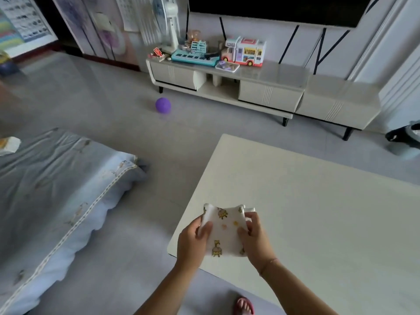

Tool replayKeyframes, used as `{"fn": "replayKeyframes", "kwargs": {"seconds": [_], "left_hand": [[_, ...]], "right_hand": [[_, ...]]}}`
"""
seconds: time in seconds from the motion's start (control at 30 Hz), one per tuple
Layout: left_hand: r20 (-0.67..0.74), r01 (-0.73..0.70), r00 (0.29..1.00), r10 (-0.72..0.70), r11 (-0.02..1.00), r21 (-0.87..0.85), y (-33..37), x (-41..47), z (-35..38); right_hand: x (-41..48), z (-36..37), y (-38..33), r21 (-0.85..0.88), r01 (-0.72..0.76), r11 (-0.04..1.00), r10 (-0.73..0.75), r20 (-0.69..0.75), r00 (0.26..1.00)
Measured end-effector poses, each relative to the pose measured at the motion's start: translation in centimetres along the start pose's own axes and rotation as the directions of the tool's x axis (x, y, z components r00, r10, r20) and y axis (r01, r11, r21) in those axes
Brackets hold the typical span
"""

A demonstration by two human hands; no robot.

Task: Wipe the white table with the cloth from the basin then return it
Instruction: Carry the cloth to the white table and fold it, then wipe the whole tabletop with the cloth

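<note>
A small white cloth (pixel 225 228) printed with yellow animals is held folded between both hands, just above the near left corner of the white table (pixel 318 201). My left hand (pixel 193 242) pinches its left edge, thumb on top. My right hand (pixel 254 235) grips its right edge. The cloth hangs slightly above the tabletop; whether its lower edge touches the table I cannot tell. No basin shows in the head view.
A bed with a pale blue quilt (pixel 56 189) lies at the left, with a strip of grey floor between it and the table. A purple ball (pixel 163 105) sits on the floor. A TV cabinet (pixel 227 80) carrying toys stands beyond. A dark bin (pixel 406 135) is far right.
</note>
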State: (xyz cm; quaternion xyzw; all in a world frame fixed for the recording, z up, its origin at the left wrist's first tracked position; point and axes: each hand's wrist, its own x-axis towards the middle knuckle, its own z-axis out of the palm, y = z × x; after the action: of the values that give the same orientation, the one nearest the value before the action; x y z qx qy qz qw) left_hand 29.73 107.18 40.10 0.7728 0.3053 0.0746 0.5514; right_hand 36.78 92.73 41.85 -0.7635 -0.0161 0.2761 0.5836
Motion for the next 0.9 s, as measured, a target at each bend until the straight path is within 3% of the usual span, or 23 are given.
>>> {"fn": "replayKeyframes", "kwargs": {"seconds": [0.27, 0.47, 0.67, 0.9], "left_hand": [[0.097, 0.139, 0.984, -0.146, 0.987, 0.078, -8.0, 6.1, -1.9], [0.232, 0.131, 0.957, -0.176, 0.971, 0.198, -14.6, 11.4, -4.1], [0.309, 0.026, 0.94, -0.143, 0.936, 0.352, -21.7, 14.8, -4.2], [0.331, -0.152, 0.943, -0.041, 0.83, 0.536, -29.1, 15.2, -1.4]], "right_hand": [[5.3, 7.0, 4.7, -0.055, -0.135, 0.989, 0.136, 0.025, 0.99], [8.7, 13.9, 10.1, -0.024, -0.28, 0.96, 0.275, -0.128, 0.953], [11.1, 18.2, 16.2, -0.045, -0.348, 0.937, 0.326, -0.256, 0.91], [13.4, 19.6, 22.9, -0.231, -0.372, 0.899, 0.259, -0.402, 0.878]]}}
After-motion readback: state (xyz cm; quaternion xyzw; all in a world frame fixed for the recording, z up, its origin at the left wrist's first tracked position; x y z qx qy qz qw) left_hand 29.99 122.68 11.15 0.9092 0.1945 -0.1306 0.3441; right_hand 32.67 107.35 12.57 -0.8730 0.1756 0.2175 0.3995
